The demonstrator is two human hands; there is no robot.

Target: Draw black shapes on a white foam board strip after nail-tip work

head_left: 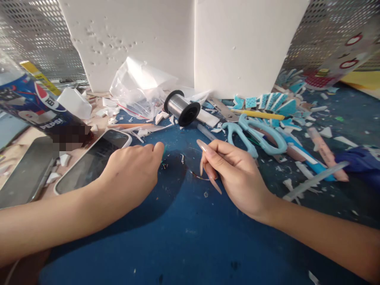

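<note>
My left hand (pixel 133 168) is closed, knuckles up, above the blue mat (pixel 190 237). A small green bit (pixel 164 153) shows past its fingertips; what the fingers hold is hidden. Across from it, my right hand (pixel 234 174) has its fingers drawn together in a pinch, long nails pointing left. A thin curved strand (pixel 198 176) reaches its fingertips, but I cannot tell whether it is gripped. Just beyond both hands lies a black spool of silvery wire (pixel 182 108). Light blue scissors (pixel 261 134) rest behind my right hand.
Two phones (pixel 92 158) (pixel 26 170) and a Pepsi bottle (pixel 44 103) are at left. White foam boards (pixel 237 47) stand at the back, with a clear plastic bag (pixel 139 87) before them. A yellow pencil (pixel 258 114), blue cutter (pixel 308 156) and foam scraps (pixel 273 103) lie right.
</note>
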